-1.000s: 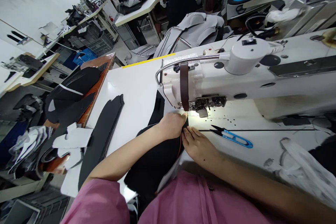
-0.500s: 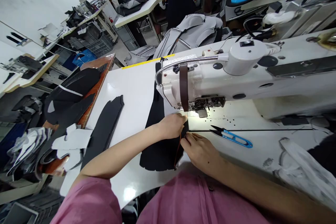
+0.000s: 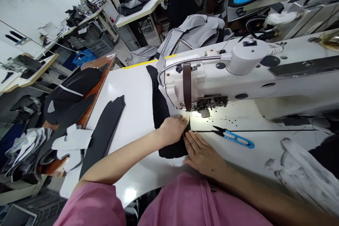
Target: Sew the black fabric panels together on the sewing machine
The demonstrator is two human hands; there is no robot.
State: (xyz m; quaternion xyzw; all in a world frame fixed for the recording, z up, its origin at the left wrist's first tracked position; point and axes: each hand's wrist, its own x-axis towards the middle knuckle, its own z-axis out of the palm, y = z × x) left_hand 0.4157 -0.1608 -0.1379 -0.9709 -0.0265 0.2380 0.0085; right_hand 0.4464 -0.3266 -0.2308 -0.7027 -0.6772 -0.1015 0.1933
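Black fabric [image 3: 160, 107] has slid farther from us beside the sewing machine [image 3: 214, 83]; we judge its longer part past the needle area, with a shorter end left nearer us; our left hand [image 3: 172, 130] curls on it, whether pinching or pressing we cannot tell; our right hand [image 3: 202, 152] lies open, fingertips at its edge.

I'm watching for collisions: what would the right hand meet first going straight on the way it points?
Probably the left hand, just ahead of the right hand over the black fabric; depth is unclear.
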